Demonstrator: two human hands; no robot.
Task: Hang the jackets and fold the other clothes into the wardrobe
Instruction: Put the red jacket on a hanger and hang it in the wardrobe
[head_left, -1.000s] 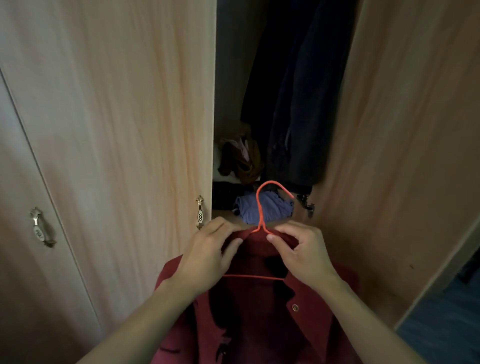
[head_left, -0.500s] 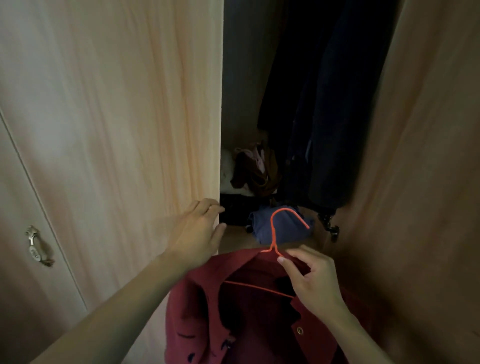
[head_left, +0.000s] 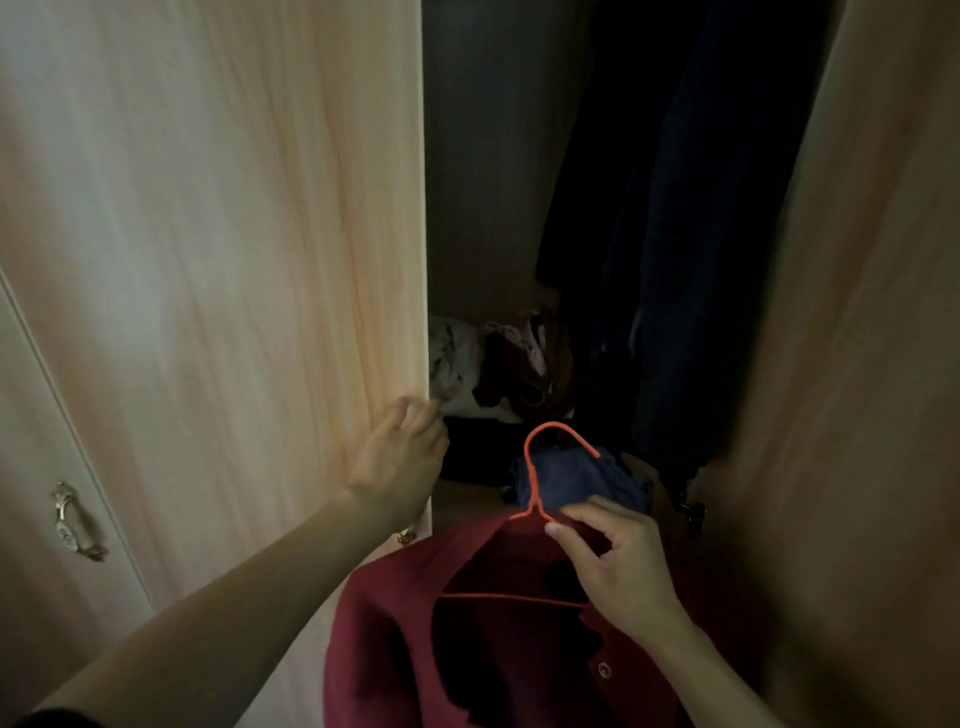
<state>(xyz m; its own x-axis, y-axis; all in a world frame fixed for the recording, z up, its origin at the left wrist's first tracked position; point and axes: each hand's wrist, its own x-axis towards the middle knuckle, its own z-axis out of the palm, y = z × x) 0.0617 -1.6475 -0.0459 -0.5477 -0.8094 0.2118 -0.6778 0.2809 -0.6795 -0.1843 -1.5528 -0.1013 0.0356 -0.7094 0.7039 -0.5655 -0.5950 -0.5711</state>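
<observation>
— Two hands in view; what is each doing?

— Right hand (head_left: 621, 566), near and right of centre, pinches the orange hanger (head_left: 535, 493) just below its hook, thumb and fingers closed on the wire at the neck. Left hand (head_left: 402, 462) is up against the edge of the left wardrobe door (head_left: 234, 260), fingers curled round that edge and gripping it.

— Where is the jacket?

— On that hanger, held out in front of the wardrobe opening. The red jacket (head_left: 415, 634) drapes down from the wire toward the near edge of the view, collar open, one button showing near the right wrist. The hanger's lower bar crosses the dark inside of the collar.

— And beyond the hands?

— Just past the hook lies a folded blue garment (head_left: 582, 478) on the wardrobe shelf (head_left: 467, 493). Farther in, a heap of pale and brown clothes (head_left: 498, 364) sits on a higher level. Dark hanging garments (head_left: 675, 234) fill the far right of the interior.

— Anything on the sides?

— The right door (head_left: 857, 312) stands open at the right. On the far left, a second closed door carries a metal handle (head_left: 72, 522). Another small handle peeks out under the left wrist, mostly hidden.
</observation>
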